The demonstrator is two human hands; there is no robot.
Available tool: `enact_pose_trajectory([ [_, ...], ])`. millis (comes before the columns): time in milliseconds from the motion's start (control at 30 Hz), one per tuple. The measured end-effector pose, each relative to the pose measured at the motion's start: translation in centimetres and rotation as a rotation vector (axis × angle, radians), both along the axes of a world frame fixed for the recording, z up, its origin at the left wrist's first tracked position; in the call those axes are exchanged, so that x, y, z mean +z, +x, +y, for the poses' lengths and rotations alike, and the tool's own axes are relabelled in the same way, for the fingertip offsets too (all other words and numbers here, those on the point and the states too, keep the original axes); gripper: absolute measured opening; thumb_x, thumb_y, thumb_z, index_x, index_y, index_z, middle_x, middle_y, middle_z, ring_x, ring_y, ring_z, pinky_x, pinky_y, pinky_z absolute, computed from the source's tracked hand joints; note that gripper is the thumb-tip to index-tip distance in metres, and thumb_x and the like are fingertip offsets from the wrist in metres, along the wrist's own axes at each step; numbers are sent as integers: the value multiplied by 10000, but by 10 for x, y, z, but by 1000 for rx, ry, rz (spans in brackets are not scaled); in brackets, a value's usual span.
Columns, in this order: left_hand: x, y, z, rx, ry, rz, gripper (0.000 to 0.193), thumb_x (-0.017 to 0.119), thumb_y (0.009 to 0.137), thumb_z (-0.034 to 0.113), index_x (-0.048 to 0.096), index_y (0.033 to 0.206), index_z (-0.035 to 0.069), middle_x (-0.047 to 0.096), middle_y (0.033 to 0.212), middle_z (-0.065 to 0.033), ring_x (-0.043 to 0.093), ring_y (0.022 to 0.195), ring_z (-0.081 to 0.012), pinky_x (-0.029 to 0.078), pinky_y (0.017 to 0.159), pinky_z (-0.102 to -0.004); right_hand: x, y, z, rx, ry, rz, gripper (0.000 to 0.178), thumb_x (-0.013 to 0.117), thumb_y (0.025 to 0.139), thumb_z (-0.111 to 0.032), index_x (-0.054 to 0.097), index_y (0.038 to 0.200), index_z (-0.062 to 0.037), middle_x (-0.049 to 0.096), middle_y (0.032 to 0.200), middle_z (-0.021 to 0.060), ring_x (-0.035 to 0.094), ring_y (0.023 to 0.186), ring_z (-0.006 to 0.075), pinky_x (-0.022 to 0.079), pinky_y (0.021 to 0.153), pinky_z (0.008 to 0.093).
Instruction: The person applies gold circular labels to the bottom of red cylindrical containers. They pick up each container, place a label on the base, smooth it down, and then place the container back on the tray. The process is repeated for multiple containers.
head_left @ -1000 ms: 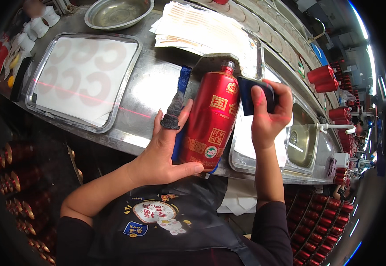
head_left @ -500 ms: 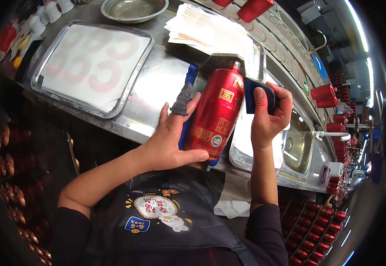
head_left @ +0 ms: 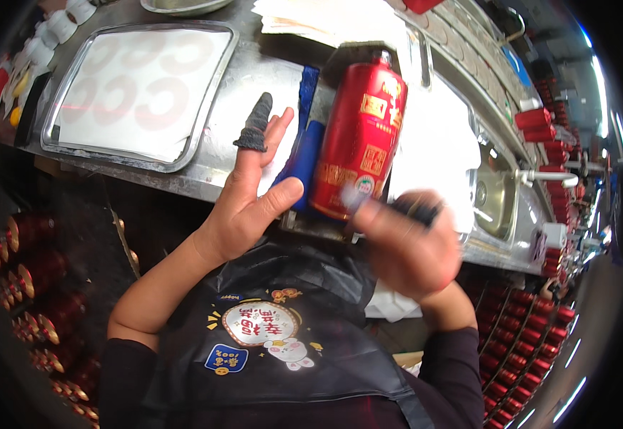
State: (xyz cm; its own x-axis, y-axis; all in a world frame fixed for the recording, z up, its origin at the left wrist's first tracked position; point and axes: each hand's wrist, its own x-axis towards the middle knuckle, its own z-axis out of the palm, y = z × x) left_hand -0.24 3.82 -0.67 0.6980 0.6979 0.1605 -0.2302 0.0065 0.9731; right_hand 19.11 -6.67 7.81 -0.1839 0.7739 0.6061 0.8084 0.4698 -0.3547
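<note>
A red bottle (head_left: 360,136) with gold print and a small round label lies tilted in a blue-lined holder (head_left: 306,154), its neck pointing away from me. Just left of it is my left hand (head_left: 243,204), open, fingers spread and apart from the bottle. A black ribbed finger cot (head_left: 256,123) covers one of its fingers. My right hand (head_left: 415,247) is by the bottle's base, smeared by motion. Its curled fingers hold a dark scraper (head_left: 420,211), mostly hidden in the hand. A greyish blur shows at the thumb tip, too unclear to name.
On the left of the steel counter (head_left: 243,79) a metal tray (head_left: 208,107) holds a white sheet with pale red C-shaped prints. A paper stack (head_left: 326,20) lies beyond the bottle. A sink (head_left: 496,193) with a white tap stands right. Red bottles (head_left: 519,357) fill racks below.
My left hand has let go of the bottle and moved left, fingers spreading. My right hand has come down from beside the bottle's neck to its base. The bottle now sits slightly higher in view.
</note>
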Motion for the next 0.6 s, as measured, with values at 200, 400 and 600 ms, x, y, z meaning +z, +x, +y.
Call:
enact_pose_trajectory([
  [200, -1, -6, -2, -7, -17, -44, 827, 536, 1020, 242, 9, 1597, -31, 195, 1651, -260, 149, 1554, -331, 89, 1238, -448, -7, -22, 19, 166, 92, -183, 197, 783, 661, -32, 711, 842, -64, 524, 748, 29, 607, 760, 233, 504, 641, 340],
  [400, 7, -7, -1, -69, 16, 31, 839, 539, 1012, 245, 5, 1597, -31, 175, 1663, -240, 123, 1561, -325, 102, 1241, -440, -52, 16, -43, -85, 47, -53, 372, 827, 642, 7, 765, 996, -88, 640, 851, 26, 618, 757, 235, 527, 628, 360],
  [600, 15, 5, 2, -152, 412, 316, 1112, 735, 779, 194, 19, 1610, 14, 98, 1674, -244, 55, 1571, -367, 5, 1231, -545, -15, 38, 38, -298, -205, 665, 149, 757, 881, -74, 674, 989, -12, 707, 880, 55, 665, 780, 123, 540, 716, 269],
])
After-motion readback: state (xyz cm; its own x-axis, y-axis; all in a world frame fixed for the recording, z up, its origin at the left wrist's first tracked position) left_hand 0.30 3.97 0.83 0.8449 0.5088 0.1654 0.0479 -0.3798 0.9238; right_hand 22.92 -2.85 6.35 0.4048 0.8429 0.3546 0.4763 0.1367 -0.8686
